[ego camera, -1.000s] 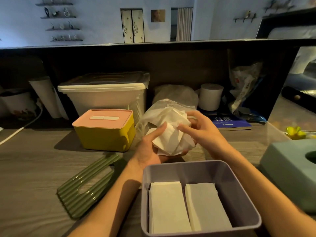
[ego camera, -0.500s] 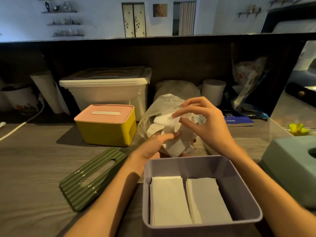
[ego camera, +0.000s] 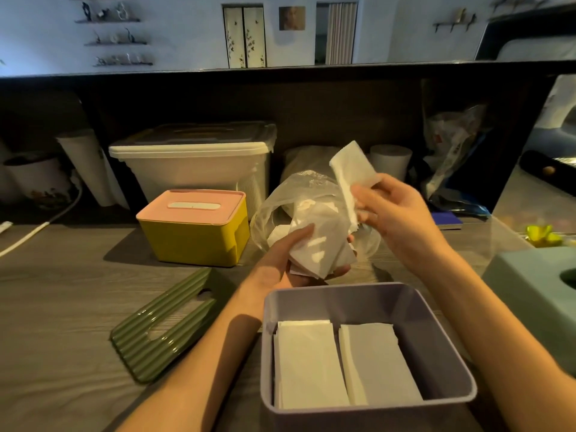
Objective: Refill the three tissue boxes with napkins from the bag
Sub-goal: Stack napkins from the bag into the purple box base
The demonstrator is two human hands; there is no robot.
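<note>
A clear plastic bag (ego camera: 299, 194) of white napkins sits mid-table. My left hand (ego camera: 290, 257) grips its lower part from below. My right hand (ego camera: 392, 210) pinches a folded stack of napkins (ego camera: 349, 173) lifted above the bag. Directly in front of me stands an open purple tissue box (ego camera: 436, 322) holding two stacks of napkins (ego camera: 339, 363) side by side. Its green ribbed lid (ego camera: 162, 325) lies on the table to the left. A yellow tissue box with a pink lid (ego camera: 193, 226) stands behind the green lid. A teal tissue box (ego camera: 536, 294) sits at the right edge.
A large white storage bin (ego camera: 193, 163) stands behind the yellow box. A paper roll (ego camera: 389, 160), more plastic bags (ego camera: 452, 145) and a blue book (ego camera: 445, 221) fill the back right under a dark shelf. A white cable (ego camera: 34, 229) runs at the far left.
My right hand has pulled a folded stack of napkins up out of the bag and raised it to the right. My left hand keeps hold of the bag.
</note>
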